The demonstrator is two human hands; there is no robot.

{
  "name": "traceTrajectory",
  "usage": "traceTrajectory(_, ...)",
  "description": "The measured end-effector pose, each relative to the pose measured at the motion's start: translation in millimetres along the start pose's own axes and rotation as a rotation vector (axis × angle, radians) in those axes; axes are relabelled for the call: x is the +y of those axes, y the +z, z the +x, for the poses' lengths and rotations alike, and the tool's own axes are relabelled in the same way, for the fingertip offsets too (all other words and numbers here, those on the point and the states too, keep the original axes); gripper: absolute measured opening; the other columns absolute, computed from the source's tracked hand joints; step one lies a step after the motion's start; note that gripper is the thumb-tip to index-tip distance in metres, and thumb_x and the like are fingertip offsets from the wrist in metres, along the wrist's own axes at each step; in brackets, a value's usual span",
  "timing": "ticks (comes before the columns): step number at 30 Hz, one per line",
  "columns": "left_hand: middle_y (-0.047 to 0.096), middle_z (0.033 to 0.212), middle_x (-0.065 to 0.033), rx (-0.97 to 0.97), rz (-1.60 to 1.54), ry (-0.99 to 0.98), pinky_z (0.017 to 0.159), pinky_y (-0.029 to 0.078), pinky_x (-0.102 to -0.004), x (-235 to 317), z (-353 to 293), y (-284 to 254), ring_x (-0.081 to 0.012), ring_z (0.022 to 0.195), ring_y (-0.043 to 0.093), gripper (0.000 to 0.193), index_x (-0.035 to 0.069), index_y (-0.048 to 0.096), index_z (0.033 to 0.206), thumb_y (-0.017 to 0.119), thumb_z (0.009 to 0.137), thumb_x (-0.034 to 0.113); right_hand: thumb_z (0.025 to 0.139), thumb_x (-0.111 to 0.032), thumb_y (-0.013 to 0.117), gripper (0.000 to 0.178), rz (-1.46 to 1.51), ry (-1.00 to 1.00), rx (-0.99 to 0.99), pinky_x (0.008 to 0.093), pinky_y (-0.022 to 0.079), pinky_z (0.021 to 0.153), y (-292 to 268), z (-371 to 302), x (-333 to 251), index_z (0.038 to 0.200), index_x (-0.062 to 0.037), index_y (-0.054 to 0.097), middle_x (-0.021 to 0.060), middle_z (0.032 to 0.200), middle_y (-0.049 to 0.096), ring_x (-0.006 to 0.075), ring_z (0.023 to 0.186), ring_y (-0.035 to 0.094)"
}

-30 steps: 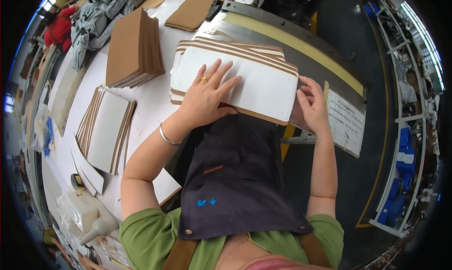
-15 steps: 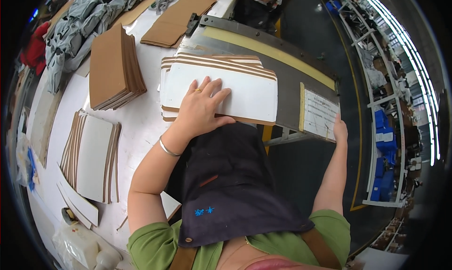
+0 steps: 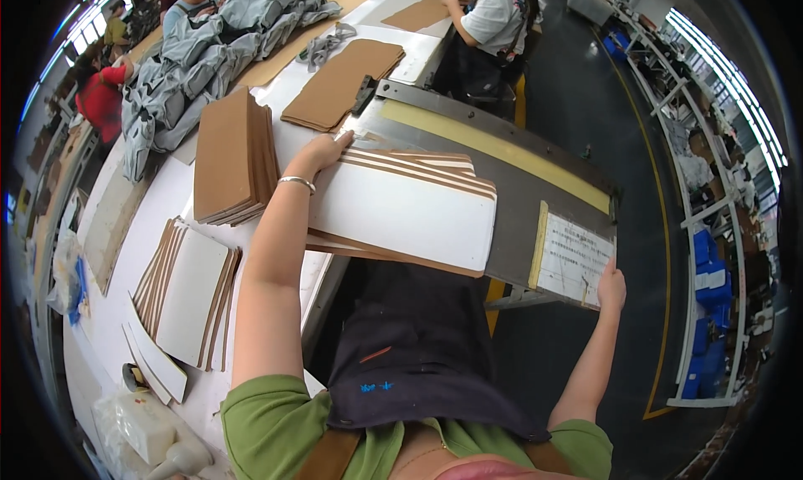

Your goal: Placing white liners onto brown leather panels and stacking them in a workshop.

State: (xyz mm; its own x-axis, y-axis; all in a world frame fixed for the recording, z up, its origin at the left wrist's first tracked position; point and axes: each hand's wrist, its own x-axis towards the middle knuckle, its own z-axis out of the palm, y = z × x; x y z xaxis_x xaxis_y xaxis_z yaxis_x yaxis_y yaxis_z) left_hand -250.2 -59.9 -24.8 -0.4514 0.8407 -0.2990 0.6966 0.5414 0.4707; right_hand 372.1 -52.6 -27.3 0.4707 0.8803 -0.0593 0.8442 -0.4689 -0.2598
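A loose stack of white-faced boards with brown edges [image 3: 401, 216] lies fanned on a grey metal work surface in front of me. My left hand [image 3: 328, 148] is at the stack's far left corner, its fingers bent against the boards there and partly hidden. At the right end of the surface, a printed sheet [image 3: 573, 256] with a yellow strip along its left side is fixed down. My right hand [image 3: 611, 287] grips the outer edge beside that sheet, fingers closed round it.
Brown boards [image 3: 226, 158] form a tall stack on the left, and white boards [image 3: 192, 300] fan out nearer me. A metal bar [image 3: 493, 124] crosses behind the work surface. Grey fabric pieces [image 3: 201, 66] are heaped far left. Across the table a person [image 3: 498, 28] works.
My left hand has gone from lying spread on top of the boards to their far left corner. The right hand keeps its hold on the edge. The view has tilted up.
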Motion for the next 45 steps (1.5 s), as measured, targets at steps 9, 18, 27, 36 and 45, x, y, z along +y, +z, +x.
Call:
traceTrajectory(9,0.058,0.128,-0.0278,0.083,-0.123,-0.012,0.102,0.04,-0.0415,-15.3,3.1,8.9,-0.0393,0.123,0.054,0.075,-0.006,0.062,0.12,0.035,0.097,0.059,0.1,-0.053,0.027,0.068,0.039,-0.069,0.017,0.0516,0.047,0.091,10.3,18.2,-6.7,0.111,0.0029,0.065,0.0256,0.113,0.065,0.0439,0.108,0.059)
traceTrajectory(18,0.062,0.124,-0.017,0.44,0.381,0.024,0.092,0.047,-0.043,5.4,-57.9,-10.0,-0.0309,0.111,0.061,0.069,0.006,0.061,0.122,0.038,0.094,0.065,0.1,-0.054,0.026,0.07,0.019,-0.16,0.017,0.0485,0.047,0.09,10.4,34.4,15.8,0.114,0.0038,0.063,0.0259,0.11,0.066,0.0419,0.107,0.061)
traceTrajectory(27,0.045,0.145,-0.0112,0.385,0.317,0.873,0.112,0.03,-0.0517,29.0,-198.0,52.3,-0.0357,0.138,0.039,0.067,0.018,0.05,0.135,0.075,0.078,0.043,0.087,-0.019,0.066,0.038,0.359,-1.012,-0.08,0.0404,0.044,0.093,22.6,-98.1,-134.0,0.122,-0.0093,0.057,0.0135,0.117,0.055,0.0325,0.108,0.055)
traceTrajectory(36,0.051,0.142,-0.0079,0.317,0.274,0.718,0.11,0.035,-0.05,-15.3,-203.9,23.8,-0.0325,0.135,0.044,0.062,0.017,0.055,0.129,0.079,0.074,0.035,0.084,-0.016,0.069,0.032,0.448,-1.197,-0.198,0.0372,0.049,0.084,32.0,-165.3,-187.8,0.114,-0.0072,0.062,0.0107,0.105,0.056,0.028,0.099,0.057)
traceTrajectory(45,0.055,0.135,-0.0103,0.434,0.592,0.869,0.096,0.05,-0.0429,-13.9,-193.1,27.8,-0.0339,0.115,0.061,0.063,0.015,0.054,0.131,0.072,0.078,0.044,0.087,-0.017,0.068,0.027,0.592,-0.934,-0.431,0.0288,0.05,0.06,33.0,-149.9,-198.3,0.11,-0.0042,0.062,0.0063,0.077,0.064,0.0152,0.058,0.06)
